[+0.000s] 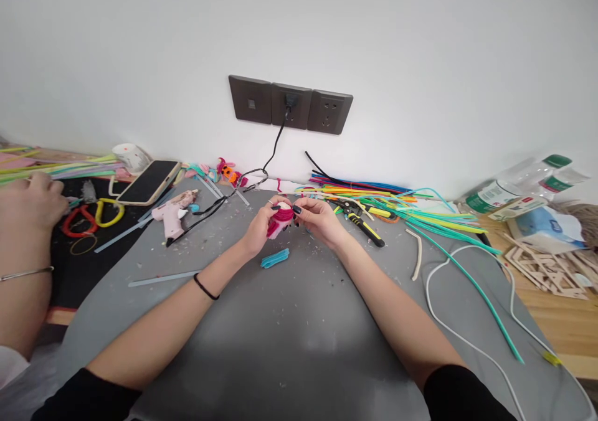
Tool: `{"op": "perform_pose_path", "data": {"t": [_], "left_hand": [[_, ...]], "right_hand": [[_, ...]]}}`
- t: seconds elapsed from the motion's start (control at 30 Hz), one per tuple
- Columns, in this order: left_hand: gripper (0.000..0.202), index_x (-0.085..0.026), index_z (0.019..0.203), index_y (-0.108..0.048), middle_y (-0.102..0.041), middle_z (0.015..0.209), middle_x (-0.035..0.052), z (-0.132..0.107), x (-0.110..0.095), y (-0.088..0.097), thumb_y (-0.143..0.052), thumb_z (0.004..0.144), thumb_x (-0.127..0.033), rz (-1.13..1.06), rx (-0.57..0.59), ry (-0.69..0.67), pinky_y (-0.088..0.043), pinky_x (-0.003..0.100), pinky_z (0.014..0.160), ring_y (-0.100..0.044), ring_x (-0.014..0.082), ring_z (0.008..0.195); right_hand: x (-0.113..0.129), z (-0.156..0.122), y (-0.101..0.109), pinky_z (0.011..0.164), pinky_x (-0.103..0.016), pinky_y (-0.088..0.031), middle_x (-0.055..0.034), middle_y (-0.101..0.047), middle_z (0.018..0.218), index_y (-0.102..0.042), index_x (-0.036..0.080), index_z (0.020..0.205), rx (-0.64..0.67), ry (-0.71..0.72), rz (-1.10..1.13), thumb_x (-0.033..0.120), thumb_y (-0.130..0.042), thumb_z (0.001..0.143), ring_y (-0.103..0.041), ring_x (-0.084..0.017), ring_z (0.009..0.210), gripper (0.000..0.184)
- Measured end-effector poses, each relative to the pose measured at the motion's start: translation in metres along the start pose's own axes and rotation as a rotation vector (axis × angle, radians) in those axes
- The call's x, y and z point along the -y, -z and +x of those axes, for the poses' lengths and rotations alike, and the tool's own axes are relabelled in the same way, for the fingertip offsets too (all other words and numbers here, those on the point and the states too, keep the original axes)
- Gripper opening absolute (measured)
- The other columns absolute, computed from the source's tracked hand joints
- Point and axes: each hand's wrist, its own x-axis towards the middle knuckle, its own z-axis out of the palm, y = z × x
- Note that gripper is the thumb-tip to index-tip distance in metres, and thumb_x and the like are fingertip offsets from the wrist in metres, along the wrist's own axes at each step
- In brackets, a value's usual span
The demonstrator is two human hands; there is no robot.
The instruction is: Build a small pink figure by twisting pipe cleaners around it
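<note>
Pink pipe-cleaner bundle (280,220): held between both my hands, just above the grey worktop (289,321), directly below the wall socket panel (289,104). All positions below are given relative to this bundle.

My left hand (259,227) is wrapped around the bundle's left side, fingers curled on it. My right hand (316,218) pinches its right end, thumb and forefinger closed on the pink strands. Both hands touch the bundle; neither is spread wide.

Just below the bundle, lying flat on the worktop: a short blue folded pipe-cleaner piece (275,258), apart from both hands.

To the right, near my right hand: pliers with yellow-and-black handles (364,223). Beyond them, further right, a spread of loose pipe cleaners (397,204) in green, yellow, blue and red, running along the wall. One teal length (471,284) and one white length (443,321) trail toward the near right edge.

To the left: a pink glue gun (176,212) on its side, its black cord (275,147) running up to the socket panel. Further left, a phone (148,182) lying screen up, then red-handled and yellow-handled scissors (91,217) on a dark mat.

Far left: another person's hand (30,200), resting near those scissors, well apart from the bundle.

Far right: plastic bottles (518,184) lying on bare wood.
</note>
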Motion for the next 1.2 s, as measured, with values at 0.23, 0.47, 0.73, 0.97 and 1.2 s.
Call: {"op": "perform_pose_path", "data": {"t": [0.23,0.47,0.73,0.97,1.2], "left_hand": [[0.017,-0.021,0.088,-0.057,-0.062,0.068,-0.0007,-0.001,0.000,0.000,-0.054,0.078,-0.035,-0.106,0.021,0.091,-0.051,0.030,0.062,-0.060,0.0164,0.062],[0.022,-0.019,0.089,-0.058,-0.069,0.080,0.0035,0.002,0.004,0.005,-0.069,0.086,-0.038,-0.200,0.051,0.170,-0.055,0.027,0.063,-0.066,0.0157,0.071],[0.041,-0.022,0.102,-0.057,-0.070,0.083,0.0004,-0.001,0.007,0.002,-0.073,0.086,-0.056,-0.092,-0.041,0.205,-0.052,0.024,0.055,-0.065,0.0137,0.065],[0.060,-0.020,0.089,-0.054,-0.062,0.069,-0.0030,0.002,0.012,0.000,-0.074,0.072,-0.074,-0.026,-0.175,0.145,-0.044,0.021,0.047,-0.056,0.0104,0.054],[0.057,-0.020,0.087,-0.054,-0.060,0.063,-0.0034,-0.001,0.004,-0.002,-0.074,0.072,-0.070,-0.013,-0.132,0.178,-0.037,0.019,0.043,-0.053,0.0097,0.050]], "right_hand": [[-0.006,0.003,0.004,0.061,-0.027,-0.047,0.0008,-0.065,0.072,-0.070,0.021,0.076,0.000,0.080,-0.082,0.055,-0.090,0.065,-0.055,-0.012,0.063,0.042],[-0.011,0.006,0.007,0.061,-0.028,-0.048,0.0020,-0.064,0.066,-0.070,0.020,0.077,-0.060,0.114,-0.054,0.054,-0.091,0.065,-0.057,-0.013,0.059,0.041],[-0.016,0.009,0.007,0.059,-0.027,-0.044,0.0019,-0.062,0.066,-0.068,0.020,0.077,-0.147,0.149,-0.100,0.056,-0.090,0.064,-0.055,-0.012,0.060,0.044],[-0.014,0.005,0.001,0.062,-0.027,-0.046,-0.0001,-0.060,0.077,-0.068,0.021,0.078,-0.164,0.208,-0.243,0.053,-0.086,0.069,-0.053,-0.014,0.069,0.039],[-0.012,0.004,-0.002,0.064,-0.029,-0.044,-0.0008,-0.059,0.078,-0.068,0.021,0.076,-0.147,0.251,-0.260,0.053,-0.085,0.071,-0.051,-0.015,0.069,0.037]]}}
